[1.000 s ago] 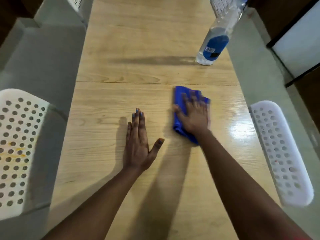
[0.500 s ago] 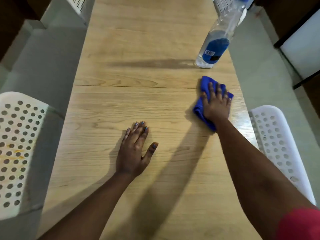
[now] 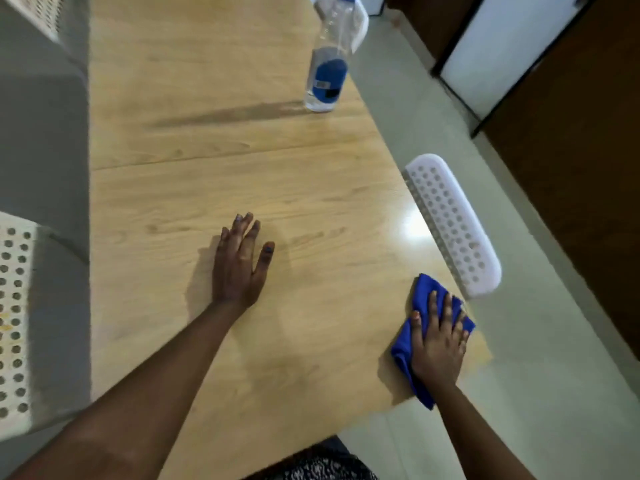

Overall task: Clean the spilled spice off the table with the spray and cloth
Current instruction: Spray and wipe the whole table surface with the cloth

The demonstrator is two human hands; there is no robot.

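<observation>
A folded blue cloth (image 3: 420, 296) lies at the near right corner of the light wooden table (image 3: 214, 174). My right hand (image 3: 438, 341) presses flat on the cloth with its fingers spread. A faint yellowish smear (image 3: 479, 355) shows on the wood just right of the cloth, by the table's edge. My left hand (image 3: 240, 261) rests palm down on the table's middle, fingers straight, holding nothing. The clear spray bottle (image 3: 325, 71) with a blue label stands upright at the far right of the table, well away from both hands.
A white perforated chair back (image 3: 453, 223) stands close to the table's right edge, just beyond the cloth. Another perforated white chair (image 3: 14, 320) is at the left. Pale floor (image 3: 540, 393) lies to the right, with dark wooden panels behind it.
My right hand has slid the cloth from near the bottle back toward me along the right edge, to the near right corner. The left hand has stayed flat on the table.
</observation>
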